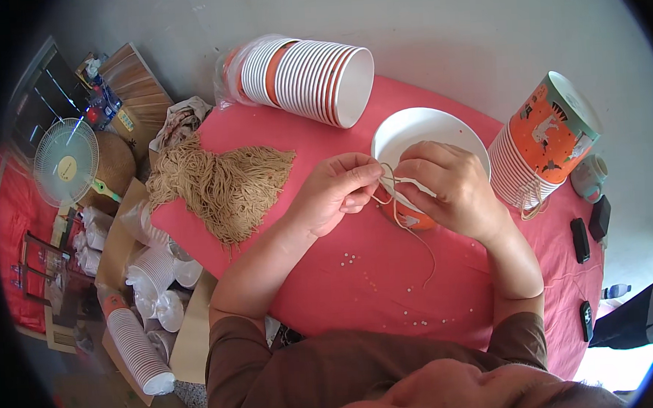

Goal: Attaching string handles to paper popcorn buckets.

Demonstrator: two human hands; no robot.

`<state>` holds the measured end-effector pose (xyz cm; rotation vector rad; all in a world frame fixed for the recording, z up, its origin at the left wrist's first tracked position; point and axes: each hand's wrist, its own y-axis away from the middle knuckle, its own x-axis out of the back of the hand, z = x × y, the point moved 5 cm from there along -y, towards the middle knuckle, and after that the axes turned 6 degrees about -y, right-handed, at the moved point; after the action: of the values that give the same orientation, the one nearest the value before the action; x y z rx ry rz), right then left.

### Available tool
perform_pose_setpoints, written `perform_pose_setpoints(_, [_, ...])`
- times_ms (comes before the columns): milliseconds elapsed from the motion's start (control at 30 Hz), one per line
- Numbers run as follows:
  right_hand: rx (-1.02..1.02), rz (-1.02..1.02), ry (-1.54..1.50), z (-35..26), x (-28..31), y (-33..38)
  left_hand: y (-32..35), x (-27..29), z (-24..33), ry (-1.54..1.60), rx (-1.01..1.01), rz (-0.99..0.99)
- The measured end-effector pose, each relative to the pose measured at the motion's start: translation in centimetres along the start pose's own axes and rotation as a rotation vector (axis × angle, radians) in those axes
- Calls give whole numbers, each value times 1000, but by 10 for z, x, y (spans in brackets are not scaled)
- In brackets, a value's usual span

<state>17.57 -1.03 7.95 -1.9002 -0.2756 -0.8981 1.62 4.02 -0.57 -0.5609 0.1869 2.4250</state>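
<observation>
Head view, we see an empty white cup (428,136) on the red table (360,276), both hands' fingers (365,174) pinching tan string (396,200) at its near rim.

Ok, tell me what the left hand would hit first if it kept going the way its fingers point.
The left hand points right, toward the paper cup and the right hand. It would likely meet the cup's rim or the right hand's fingers first; depth is unclear.
</observation>
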Motion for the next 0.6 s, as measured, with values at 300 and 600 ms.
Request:
perform_pose_setpoints(300, [35, 45, 59, 0, 8, -1, 4, -3, 10, -134, -61, -51])
perform_pose_setpoints(600, [-44, 41, -24, 5, 19, 1, 9, -8, 13, -521, -257, 19])
